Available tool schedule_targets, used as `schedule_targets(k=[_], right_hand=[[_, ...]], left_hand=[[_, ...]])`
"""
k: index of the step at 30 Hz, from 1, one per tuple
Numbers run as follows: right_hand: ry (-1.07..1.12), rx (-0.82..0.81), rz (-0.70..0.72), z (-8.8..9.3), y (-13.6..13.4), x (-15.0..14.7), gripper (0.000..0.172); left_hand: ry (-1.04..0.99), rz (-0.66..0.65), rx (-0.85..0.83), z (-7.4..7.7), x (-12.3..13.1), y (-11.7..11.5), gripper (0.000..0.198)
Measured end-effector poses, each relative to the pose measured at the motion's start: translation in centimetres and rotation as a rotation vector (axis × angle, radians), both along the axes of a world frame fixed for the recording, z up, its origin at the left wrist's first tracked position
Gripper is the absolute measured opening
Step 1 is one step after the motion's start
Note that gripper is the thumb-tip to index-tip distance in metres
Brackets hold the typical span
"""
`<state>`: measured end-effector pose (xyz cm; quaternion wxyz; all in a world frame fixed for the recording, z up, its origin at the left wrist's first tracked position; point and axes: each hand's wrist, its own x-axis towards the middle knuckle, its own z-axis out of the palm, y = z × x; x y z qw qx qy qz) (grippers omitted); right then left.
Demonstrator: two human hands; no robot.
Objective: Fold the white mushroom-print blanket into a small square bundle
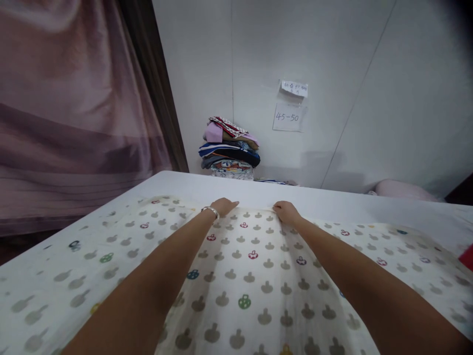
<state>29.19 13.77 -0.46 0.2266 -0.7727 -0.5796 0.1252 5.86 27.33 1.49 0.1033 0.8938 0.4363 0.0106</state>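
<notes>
A white cloth (236, 266) printed with grey mushroom shapes and a few red, green, blue and yellow ones lies spread over the white table. Both my arms reach out over it to its far edge. There my left hand (223, 205), a silver bracelet at its wrist, grips the edge with bent fingers. Some distance to its right, my right hand (287, 212) is closed on the same edge. Between the two hands the edge runs nearly straight, and the cloth there rises in soft lengthwise folds. The fingertips of both hands are partly hidden.
Behind the table (177, 183) stands a stack of folded clothes (229, 150) against a pale wall. Two paper notes (288, 117) are fixed to the wall. A pink curtain (74, 98) hangs at left. A pinkish rounded bundle (402, 190) and a red thing (467, 257) show at right.
</notes>
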Motion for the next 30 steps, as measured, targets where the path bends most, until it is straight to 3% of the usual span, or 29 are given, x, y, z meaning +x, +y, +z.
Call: schedule_targets(k=[6,10,18,25,28,30], right_hand=[[0.028,0.004,0.006,-0.2,-0.1,0.1,0.023],[0.040,0.006,-0.010,-0.2,-0.2,0.1,0.023],[0.057,-0.044,-0.035,-0.5,0.6,0.0,0.022],[0.113,-0.120,0.082,0.0,0.0,0.6,0.034],[0.116,-0.132,0.112,-0.1,0.0,0.7,0.027],[0.095,-0.121,0.102,-0.3,0.0,0.7,0.022]], left_hand=[[-0.008,0.058,-0.113,0.8,0.0,-0.7,0.023],[-0.061,0.100,-0.100,1.0,0.2,-0.6,0.022],[-0.100,0.219,-0.034,0.1,1.6,0.2,0.026],[-0.092,0.167,-0.129,-0.1,1.1,-0.3,0.034],[-0.088,0.131,-0.155,0.4,0.8,-0.7,0.043],[-0.076,0.117,-0.155,0.6,0.9,-0.9,0.039]])
